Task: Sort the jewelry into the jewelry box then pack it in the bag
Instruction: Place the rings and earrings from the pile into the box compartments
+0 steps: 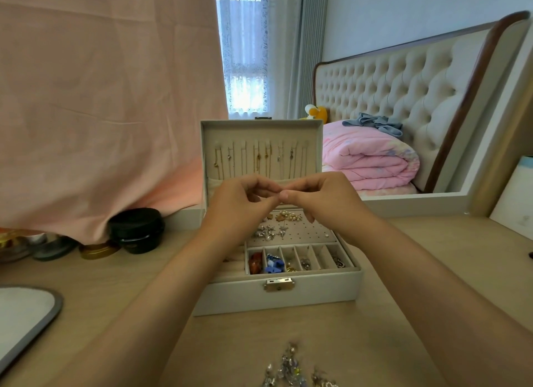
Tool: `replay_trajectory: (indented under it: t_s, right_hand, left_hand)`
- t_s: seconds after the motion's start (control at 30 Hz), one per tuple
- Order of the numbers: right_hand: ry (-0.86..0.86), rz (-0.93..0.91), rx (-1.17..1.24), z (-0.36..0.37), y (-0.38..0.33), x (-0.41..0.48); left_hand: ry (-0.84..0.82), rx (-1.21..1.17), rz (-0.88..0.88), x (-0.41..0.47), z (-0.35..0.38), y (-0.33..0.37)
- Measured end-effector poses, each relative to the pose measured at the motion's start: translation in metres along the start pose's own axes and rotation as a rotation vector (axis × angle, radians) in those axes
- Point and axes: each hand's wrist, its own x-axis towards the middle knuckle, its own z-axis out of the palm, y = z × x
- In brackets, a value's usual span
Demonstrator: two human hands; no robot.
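Observation:
A grey jewelry box (277, 296) stands open on the wooden desk, its lid upright with several thin necklaces (259, 159) hanging inside. Earrings (277, 225) are pinned on its perforated panel, and the front compartments (300, 261) hold red, blue and metallic pieces. My left hand (239, 205) and my right hand (326, 202) meet above the box, fingertips pinched together around something too small to make out. A loose pile of silver jewelry (294, 369) lies on the desk at the near edge.
Black and gold cosmetic jars (135, 231) sit left of the box under a pink cloth (109, 98). A grey-rimmed mirror or tray (26, 320) lies at the near left. A large mirror (403, 98) behind the desk reflects a bed.

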Motion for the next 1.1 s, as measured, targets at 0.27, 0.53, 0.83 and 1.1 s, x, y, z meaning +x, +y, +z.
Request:
replay_trajectory:
  t_s: [0.27,0.53,0.83,1.1]
  right_hand:
    - [0.032,0.001,-0.209,-0.008,0.014,0.006]
    - [-0.062,-0.023,-0.436,-0.010,0.024,0.008]
    - [-0.054,-0.018,-0.477,-0.007,0.028,0.010]
    - [-0.069,-0.118,-0.554,0.008,0.024,-0.002]
  left_hand:
    - [-0.166,0.316,0.041,0.000,0.002,-0.009]
    - [-0.312,0.467,0.006,0.011,0.000,-0.015]
    - [-0.240,0.502,0.025,0.010,0.008,-0.014]
    - [-0.031,-0.014,-0.140,0.009,-0.009,-0.002]
